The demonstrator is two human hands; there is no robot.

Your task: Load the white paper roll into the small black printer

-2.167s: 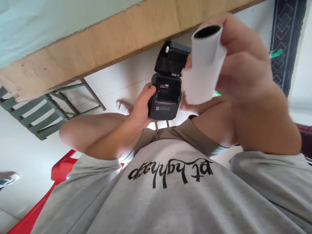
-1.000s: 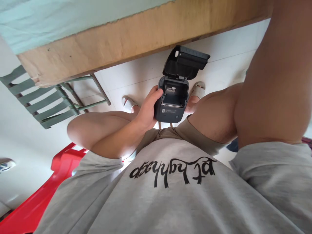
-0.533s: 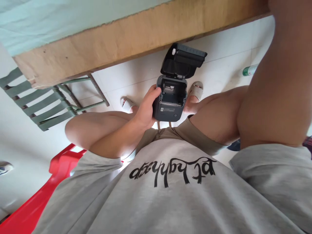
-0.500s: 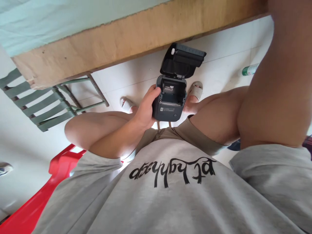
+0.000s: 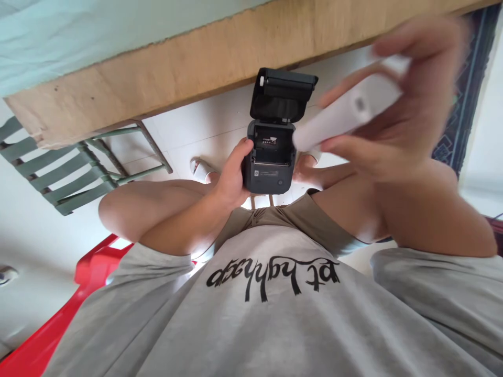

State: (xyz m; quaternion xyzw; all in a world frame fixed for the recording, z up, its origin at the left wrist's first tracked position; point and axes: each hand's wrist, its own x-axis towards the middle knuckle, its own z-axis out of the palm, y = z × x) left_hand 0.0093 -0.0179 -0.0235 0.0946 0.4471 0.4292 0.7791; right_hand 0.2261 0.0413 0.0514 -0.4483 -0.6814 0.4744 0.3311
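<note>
Left hand grips the printer by its left side, lid standing open. Right hand, out of view half a second ago, is back with its fingers around a white roll, so both pieces are in hand together. The roll's near end points at the printer's right edge; blur hides whether they touch.

One printer, one roll

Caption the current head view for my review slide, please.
Left hand holding a dark device, lid open; right hand gripping a white, motion-blurred item beside it in view.
</note>
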